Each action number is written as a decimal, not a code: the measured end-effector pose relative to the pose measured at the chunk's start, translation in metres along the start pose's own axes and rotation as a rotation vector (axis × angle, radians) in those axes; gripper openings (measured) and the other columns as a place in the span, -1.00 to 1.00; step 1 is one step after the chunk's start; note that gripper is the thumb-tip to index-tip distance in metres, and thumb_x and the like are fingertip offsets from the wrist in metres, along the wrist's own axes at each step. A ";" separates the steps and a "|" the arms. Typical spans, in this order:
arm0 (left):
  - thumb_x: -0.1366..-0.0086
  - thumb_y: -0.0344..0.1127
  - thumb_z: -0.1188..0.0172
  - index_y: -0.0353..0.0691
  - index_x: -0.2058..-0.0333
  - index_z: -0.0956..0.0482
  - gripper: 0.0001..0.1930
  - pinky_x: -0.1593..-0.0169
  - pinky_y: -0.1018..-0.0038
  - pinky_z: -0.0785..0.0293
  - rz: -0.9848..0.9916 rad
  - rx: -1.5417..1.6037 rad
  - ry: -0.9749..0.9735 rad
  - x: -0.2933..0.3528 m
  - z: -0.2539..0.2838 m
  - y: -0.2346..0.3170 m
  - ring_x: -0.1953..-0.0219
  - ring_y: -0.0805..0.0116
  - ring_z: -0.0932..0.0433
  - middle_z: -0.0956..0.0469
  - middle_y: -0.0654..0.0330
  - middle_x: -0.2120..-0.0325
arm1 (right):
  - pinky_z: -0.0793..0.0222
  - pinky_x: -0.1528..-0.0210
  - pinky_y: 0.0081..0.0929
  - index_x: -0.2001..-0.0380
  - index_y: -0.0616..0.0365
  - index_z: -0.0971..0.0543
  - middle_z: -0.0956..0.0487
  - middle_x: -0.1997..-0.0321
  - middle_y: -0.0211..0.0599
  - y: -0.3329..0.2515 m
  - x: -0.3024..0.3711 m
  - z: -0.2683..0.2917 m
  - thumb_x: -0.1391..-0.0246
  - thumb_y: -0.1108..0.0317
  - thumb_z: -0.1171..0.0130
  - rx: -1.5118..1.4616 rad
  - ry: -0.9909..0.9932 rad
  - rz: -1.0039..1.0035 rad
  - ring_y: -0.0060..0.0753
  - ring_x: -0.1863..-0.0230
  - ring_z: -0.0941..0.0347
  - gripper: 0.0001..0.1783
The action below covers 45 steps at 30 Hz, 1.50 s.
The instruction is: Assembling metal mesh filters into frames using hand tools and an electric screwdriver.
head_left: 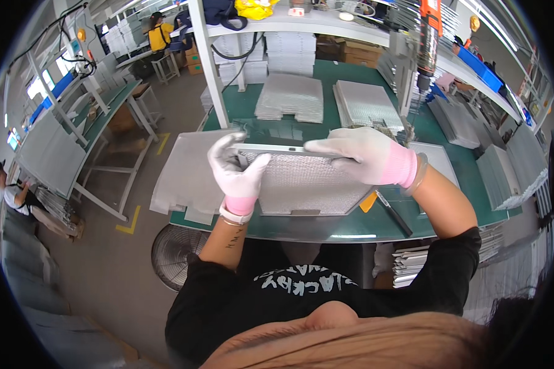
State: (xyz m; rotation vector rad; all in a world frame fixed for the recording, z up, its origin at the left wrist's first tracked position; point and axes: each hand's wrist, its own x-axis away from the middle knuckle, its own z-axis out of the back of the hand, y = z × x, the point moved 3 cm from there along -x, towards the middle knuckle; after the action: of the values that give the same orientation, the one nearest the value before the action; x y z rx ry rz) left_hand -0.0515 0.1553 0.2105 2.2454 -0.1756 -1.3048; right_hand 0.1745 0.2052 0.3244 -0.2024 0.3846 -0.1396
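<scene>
Both my hands wear white gloves with pink cuffs. Between them is a framed metal mesh panel (pixel 308 184), its pale frame edge turned up along the far side. At the left end of that edge, my left hand (pixel 235 169) curls around the corner, thumb on the near side and fingers beyond. My right hand (pixel 369 157) grips the right part of the same edge, index finger stretched along the frame. To the panel's right lie a black-handled tool (pixel 395 214) and a small yellow-orange piece (pixel 368 202).
A flat grey sheet (pixel 191 172) overhangs the green table's (pixel 277 230) left side. Mesh panel stacks (pixel 289 98) (pixel 366 101) lie at the back. An orange power screwdriver (pixel 429 37) hangs at right. A floor fan (pixel 177 255) stands below; co-workers (pixel 21 194) (pixel 160 37) are at left.
</scene>
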 end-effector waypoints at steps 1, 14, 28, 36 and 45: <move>0.07 -0.52 -0.53 -0.27 -0.01 -0.37 -0.34 0.23 0.68 -0.42 0.021 -0.105 -0.003 0.001 0.005 -0.003 0.35 0.62 -0.41 -0.55 0.16 0.10 | -0.40 0.11 -0.23 -0.17 0.16 -0.45 -0.48 0.28 -0.08 0.000 -0.001 0.001 0.03 0.52 -0.10 0.003 -0.074 -0.016 -0.02 0.20 -0.47 -0.41; -0.24 -0.52 -0.14 -0.39 -0.02 -0.54 -0.65 0.26 0.57 -0.45 -0.210 -0.516 0.009 -0.002 0.005 -0.009 0.44 0.47 -0.48 -0.65 0.09 0.23 | -0.37 0.19 -0.20 -0.21 0.11 -0.43 -0.47 0.33 -0.09 0.012 -0.007 -0.005 0.09 0.61 -0.15 -0.019 -0.017 0.023 0.00 0.28 -0.43 -0.32; -0.18 -0.56 -0.27 -0.29 -0.04 -0.52 -0.59 0.18 0.64 -0.45 -0.019 -0.175 -0.049 0.000 0.026 -0.041 0.25 0.58 -0.49 -0.54 0.24 0.11 | -0.39 0.21 -0.20 -0.13 0.20 -0.48 -0.50 0.35 -0.07 0.004 -0.006 -0.003 0.06 0.57 -0.15 0.039 0.025 0.019 0.01 0.30 -0.47 -0.42; -0.27 -0.57 -0.14 -0.23 0.06 -0.45 -0.73 0.10 0.62 -0.37 0.126 0.067 -0.158 -0.010 0.026 -0.042 0.22 0.58 -0.41 -0.47 0.30 0.17 | -0.42 0.13 -0.22 -0.06 0.15 -0.51 -0.53 0.30 -0.09 0.008 -0.011 -0.002 0.04 0.52 -0.11 0.009 0.019 -0.028 -0.04 0.22 -0.50 -0.50; -0.29 -0.58 -0.09 -0.18 0.07 -0.41 -0.74 0.04 0.61 -0.35 0.183 0.190 -0.196 -0.005 0.019 -0.030 0.18 0.56 -0.41 -0.45 0.29 0.17 | -0.37 0.17 -0.23 0.18 0.27 -0.41 -0.51 0.32 0.03 0.008 -0.066 -0.028 -0.05 0.34 -0.20 -0.111 -0.074 -0.187 -0.04 0.24 -0.49 -0.68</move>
State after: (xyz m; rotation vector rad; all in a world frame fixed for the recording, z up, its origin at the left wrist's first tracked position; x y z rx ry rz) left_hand -0.0742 0.1756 0.1918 2.1899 -0.5847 -1.4575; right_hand 0.1042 0.2198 0.3208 -0.3526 0.2995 -0.2948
